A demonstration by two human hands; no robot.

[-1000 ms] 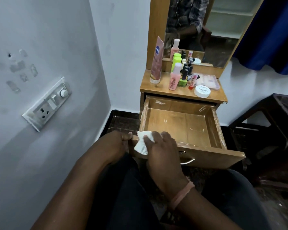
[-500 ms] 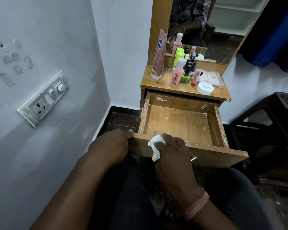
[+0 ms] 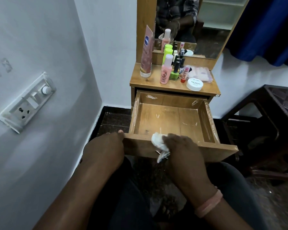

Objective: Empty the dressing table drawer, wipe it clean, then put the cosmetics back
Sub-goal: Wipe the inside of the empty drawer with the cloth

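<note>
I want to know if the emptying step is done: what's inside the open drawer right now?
The drawer holds no cosmetics: only a bare wooden floor with pale scratch marks. The right hand, gripping a white cloth at the front edge, covers a small patch there.

Wooden tabletop (image 3: 150,82) bearing cosmetics: a tall pink tube (image 3: 146,53) upright at its left edge, a pink bottle (image 3: 165,70) near centre. A white round jar (image 3: 194,84) sits near the front edge, right, with a flat clear case (image 3: 200,74) behind it.

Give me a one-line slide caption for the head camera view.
Right hand wipes the empty drawer's front edge with a white cloth.
</note>
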